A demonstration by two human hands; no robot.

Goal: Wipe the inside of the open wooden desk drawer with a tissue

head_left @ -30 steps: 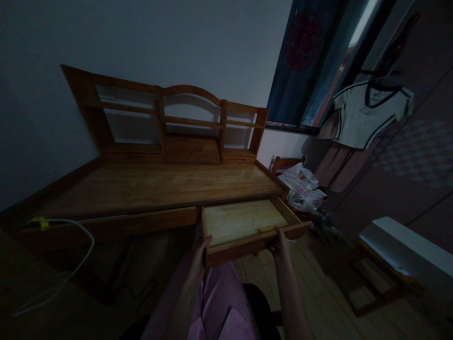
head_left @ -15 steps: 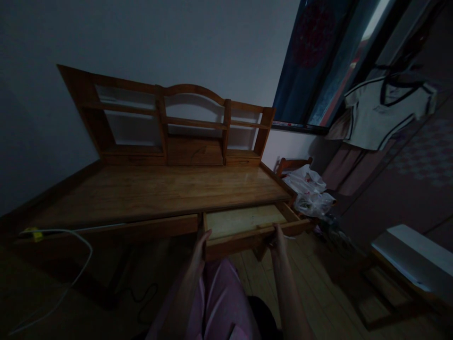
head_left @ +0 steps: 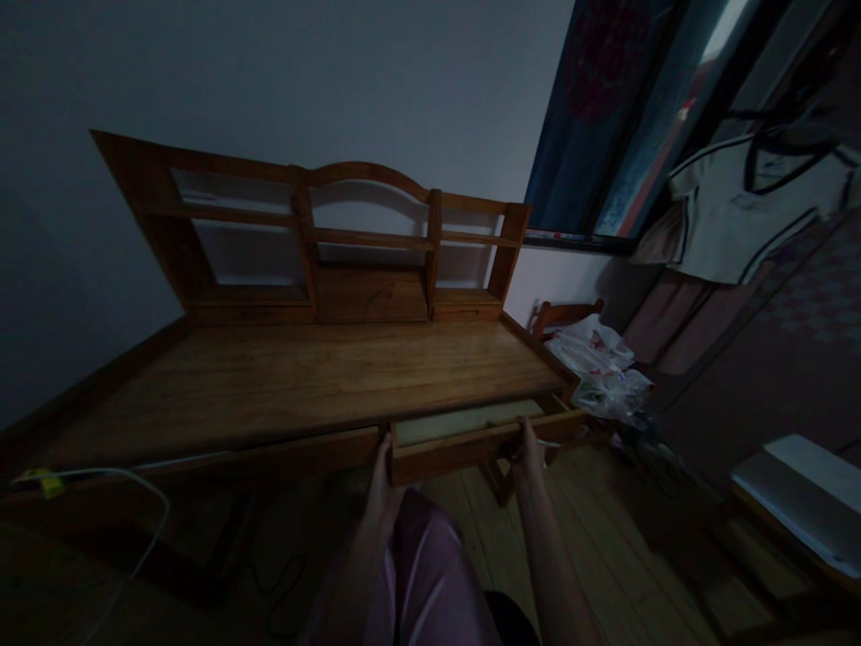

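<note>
A wooden desk (head_left: 302,377) with a shelf hutch (head_left: 316,242) stands against the wall in a dim room. Its right drawer (head_left: 471,444) is nearly pushed in, with only a thin strip of its pale bottom showing. My left hand (head_left: 382,480) grips the drawer front at its left corner. My right hand (head_left: 528,453) holds the front near its right end, fingers curled over the top edge. My pink-clad leg (head_left: 423,583) is below the drawer.
A white cable (head_left: 127,484) with a yellow tag hangs off the desk's left front. A chair with plastic bags (head_left: 598,368) stands right of the desk. A shirt (head_left: 753,206) hangs by the window. A low white-topped bench (head_left: 800,502) is at far right.
The drawer has slid inward from about half open to nearly closed, with both hands moving forward on its front. The view has shifted slightly toward the desk.
</note>
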